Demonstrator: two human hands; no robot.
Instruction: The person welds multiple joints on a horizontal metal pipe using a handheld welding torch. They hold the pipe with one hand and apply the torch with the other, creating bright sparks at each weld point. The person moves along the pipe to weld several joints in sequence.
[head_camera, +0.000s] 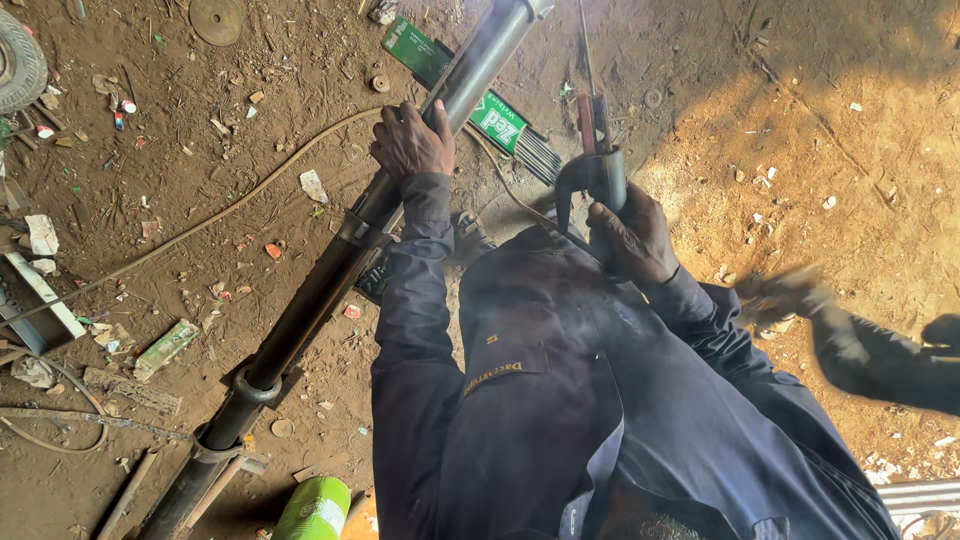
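Head view is looking straight down at a dirt floor (820, 120), and the biggest thing on it is a long dark steel pipe (330, 280) running diagonally from bottom left to top centre, with collars along it. The left hand (412, 140) is wrapping closed around the pipe's upper stretch, steadying it. The right hand (630, 240), just right of the pipe, is gripping a welding electrode holder (595, 165) with a thin rod pointing up past it. A green box of welding rods (470, 95) is lying under the pipe, beside the left hand. My read: they're lining up to weld, not yet striking. The next move probably needs the rod tip brought to a joint on the pipe while the left hand is bracing it.
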